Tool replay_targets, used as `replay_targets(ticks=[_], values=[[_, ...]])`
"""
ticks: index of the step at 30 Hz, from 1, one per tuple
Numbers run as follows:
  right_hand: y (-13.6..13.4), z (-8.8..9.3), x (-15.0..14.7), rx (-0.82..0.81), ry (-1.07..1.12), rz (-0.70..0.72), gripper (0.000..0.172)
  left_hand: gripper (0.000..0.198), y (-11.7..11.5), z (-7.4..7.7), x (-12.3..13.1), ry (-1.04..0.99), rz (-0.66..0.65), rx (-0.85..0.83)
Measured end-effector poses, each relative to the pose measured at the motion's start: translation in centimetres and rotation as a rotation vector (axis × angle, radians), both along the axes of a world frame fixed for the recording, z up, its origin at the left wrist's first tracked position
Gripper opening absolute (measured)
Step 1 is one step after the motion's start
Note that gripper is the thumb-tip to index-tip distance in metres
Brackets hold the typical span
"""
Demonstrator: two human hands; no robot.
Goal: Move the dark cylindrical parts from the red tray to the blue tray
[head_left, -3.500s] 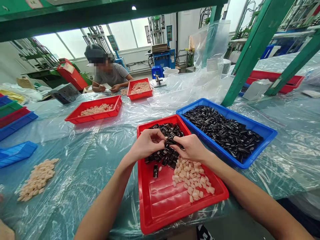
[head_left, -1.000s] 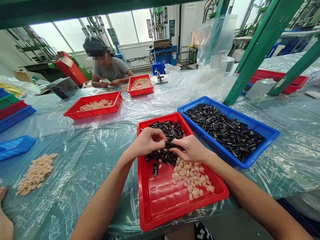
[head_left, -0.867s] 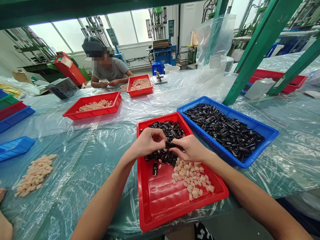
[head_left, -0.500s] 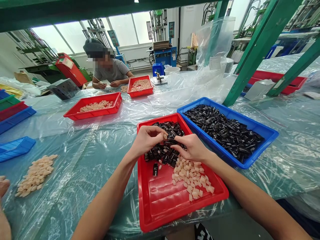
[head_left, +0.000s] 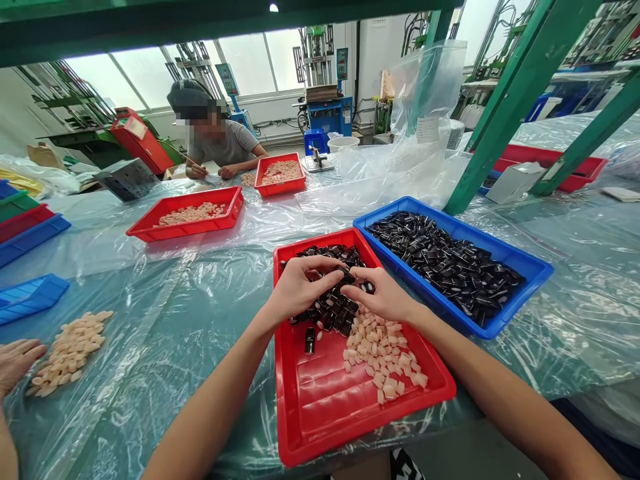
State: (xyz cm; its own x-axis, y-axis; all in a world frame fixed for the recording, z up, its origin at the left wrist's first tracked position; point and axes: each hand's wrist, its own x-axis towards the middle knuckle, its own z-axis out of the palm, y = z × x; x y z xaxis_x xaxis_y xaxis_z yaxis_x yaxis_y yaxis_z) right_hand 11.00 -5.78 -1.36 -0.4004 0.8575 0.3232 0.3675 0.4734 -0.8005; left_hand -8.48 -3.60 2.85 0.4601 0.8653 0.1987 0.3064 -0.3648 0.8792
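Note:
Over the far part of a red tray [head_left: 313, 437], my left hand [head_left: 300, 287] and my right hand [head_left: 383, 293] meet at their fingertips. Both pinch a small black piece [head_left: 344, 275] between them. Beneath the hands lies a heap of glossy black pieces [head_left: 337, 313], partly hidden by the fingers. Pale beige pieces [head_left: 380, 350] are piled in the tray's right half, just below my right hand. One black piece [head_left: 310, 341] lies apart on the tray floor.
A blue tray [head_left: 543, 270] full of black pieces adjoins the red one. Two red trays [head_left: 190, 232] with beige pieces stand farther back, near a seated person [head_left: 225, 143]. Another person's hand [head_left: 20, 360] is beside a beige pile [head_left: 70, 353] at left. A green post [head_left: 505, 113] rises at right.
My left hand has moved slightly right, closing the gap to my right hand at the black piece. The other person's hand at the left edge has reached farther in, toward the beige pile.

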Motion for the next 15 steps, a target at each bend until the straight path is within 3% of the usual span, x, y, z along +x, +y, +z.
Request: replay_targets(ticks=[5, 15], values=[[-0.24, 0.01, -0.32, -0.132, 0.068, 0.109, 0.037, 0.029, 0.06, -0.36, 0.24, 0.02, -0.054, -0.021], [-0.09, -0.17, -0.23, -0.198, 0.159, 0.164, 0.048, 0.033, -0.78, -0.73, 0.94, 0.079, -0.074, 0.078]])
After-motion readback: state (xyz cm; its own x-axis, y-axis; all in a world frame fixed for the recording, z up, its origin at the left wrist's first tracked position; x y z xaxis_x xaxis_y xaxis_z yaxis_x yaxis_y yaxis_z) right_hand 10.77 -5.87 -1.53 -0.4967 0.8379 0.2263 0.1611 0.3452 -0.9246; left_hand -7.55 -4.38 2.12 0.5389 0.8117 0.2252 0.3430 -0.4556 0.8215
